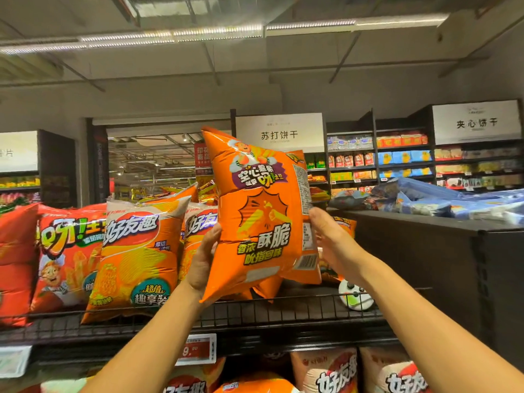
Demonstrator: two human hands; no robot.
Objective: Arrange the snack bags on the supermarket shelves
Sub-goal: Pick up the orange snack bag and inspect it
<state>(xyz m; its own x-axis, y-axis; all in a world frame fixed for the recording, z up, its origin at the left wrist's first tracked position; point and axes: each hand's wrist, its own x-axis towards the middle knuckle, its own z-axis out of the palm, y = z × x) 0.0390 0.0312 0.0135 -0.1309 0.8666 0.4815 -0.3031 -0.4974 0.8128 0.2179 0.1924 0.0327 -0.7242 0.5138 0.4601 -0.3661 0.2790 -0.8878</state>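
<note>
Puffed glossy orange foil snack bag, upright, slightly tilted, raised above black wire top shelf; matching orange bags stand left.

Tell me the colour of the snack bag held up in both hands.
Orange snack bag, with a purple label patch near its top; seen in the head view.

Two bare forearms reach up and forward from the lower edge of the view. The left hand grips one side of what it holds, thumb in front; the right hand presses the opposite side, fingers mostly hidden behind.
</note>
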